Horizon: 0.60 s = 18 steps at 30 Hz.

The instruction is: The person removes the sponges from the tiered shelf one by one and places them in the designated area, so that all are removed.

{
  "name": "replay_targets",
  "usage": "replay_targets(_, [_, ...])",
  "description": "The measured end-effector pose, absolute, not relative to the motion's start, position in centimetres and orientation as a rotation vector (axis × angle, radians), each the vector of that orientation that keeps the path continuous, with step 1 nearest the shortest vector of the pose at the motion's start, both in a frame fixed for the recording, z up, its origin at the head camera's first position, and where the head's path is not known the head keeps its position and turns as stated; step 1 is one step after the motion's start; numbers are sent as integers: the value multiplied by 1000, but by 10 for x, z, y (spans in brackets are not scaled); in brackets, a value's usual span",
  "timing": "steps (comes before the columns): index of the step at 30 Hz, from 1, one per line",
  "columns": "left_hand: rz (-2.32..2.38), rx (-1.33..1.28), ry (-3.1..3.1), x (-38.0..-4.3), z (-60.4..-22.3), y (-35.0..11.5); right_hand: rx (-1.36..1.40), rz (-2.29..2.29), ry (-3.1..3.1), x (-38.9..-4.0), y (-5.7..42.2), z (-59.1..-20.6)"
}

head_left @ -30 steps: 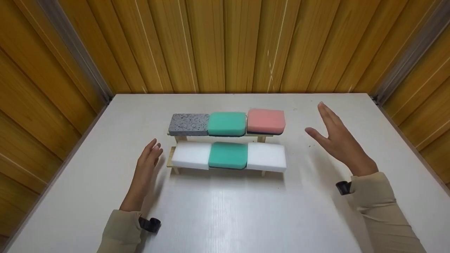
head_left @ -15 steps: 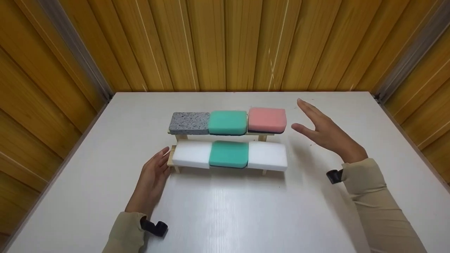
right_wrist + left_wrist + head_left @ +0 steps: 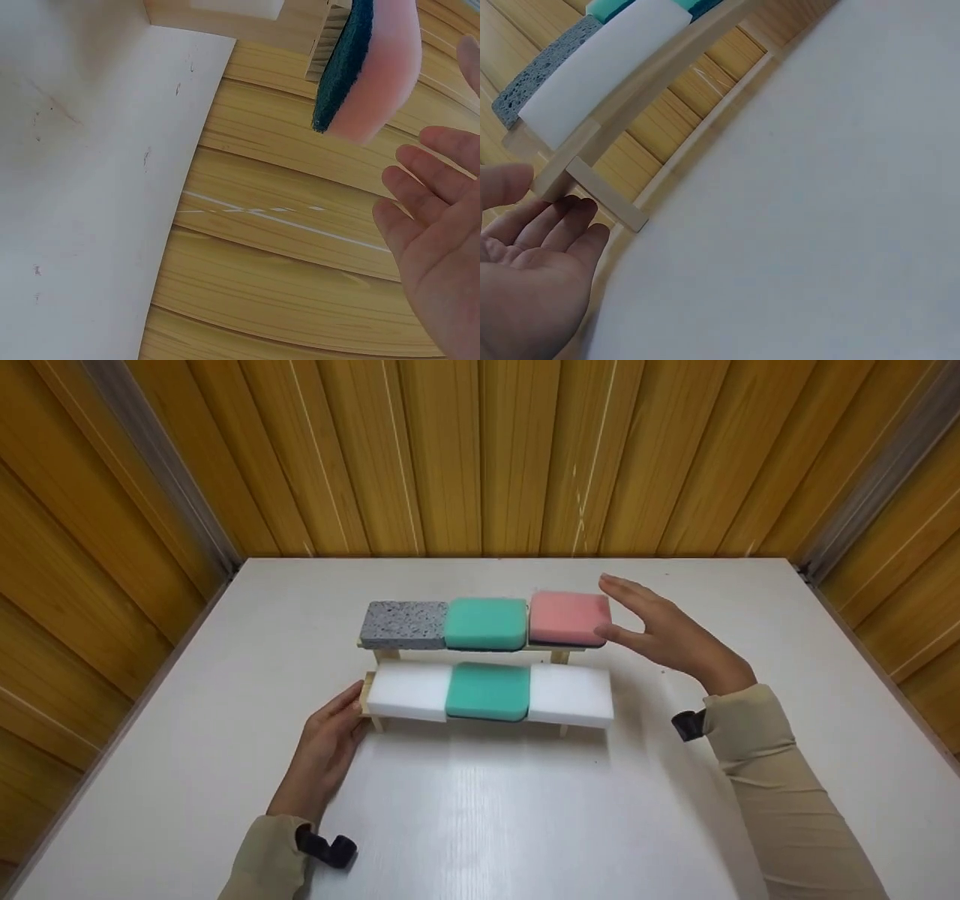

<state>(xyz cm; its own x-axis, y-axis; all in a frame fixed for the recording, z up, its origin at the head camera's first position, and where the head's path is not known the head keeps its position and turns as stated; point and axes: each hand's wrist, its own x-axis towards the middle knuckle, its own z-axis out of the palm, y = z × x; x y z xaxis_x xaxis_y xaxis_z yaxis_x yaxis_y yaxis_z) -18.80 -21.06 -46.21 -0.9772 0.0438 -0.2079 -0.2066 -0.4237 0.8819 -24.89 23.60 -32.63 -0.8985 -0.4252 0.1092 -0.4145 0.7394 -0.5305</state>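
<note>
While pinching the front rack (image 3: 366, 694), lying lengthwise left to right, by its left end in left grip (image 3: 327, 744), held right grip (image 3: 669, 634) spread, empty, beside pink sponge (image 3: 566, 615).

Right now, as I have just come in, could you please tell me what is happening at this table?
A person's left hand pinches the left end of the front wooden stand, which bears two white blocks with a green sponge between them. The right hand is beside the pink sponge, thumb and fingers apart, not touching it. That sponge lies at the right end of the back wooden stand, in a row with another green sponge and a speckled grey block.
</note>
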Motion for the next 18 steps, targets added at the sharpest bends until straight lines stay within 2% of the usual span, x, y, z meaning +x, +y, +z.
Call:
replay_targets(11, [2473,-224,1764,-187,-465,-213,-858,-806,2887,-255,223,-327])
replay_targets(18, [2480,-202,1770,-188,-466,-214,-850,-775,2861,-256,217,-328])
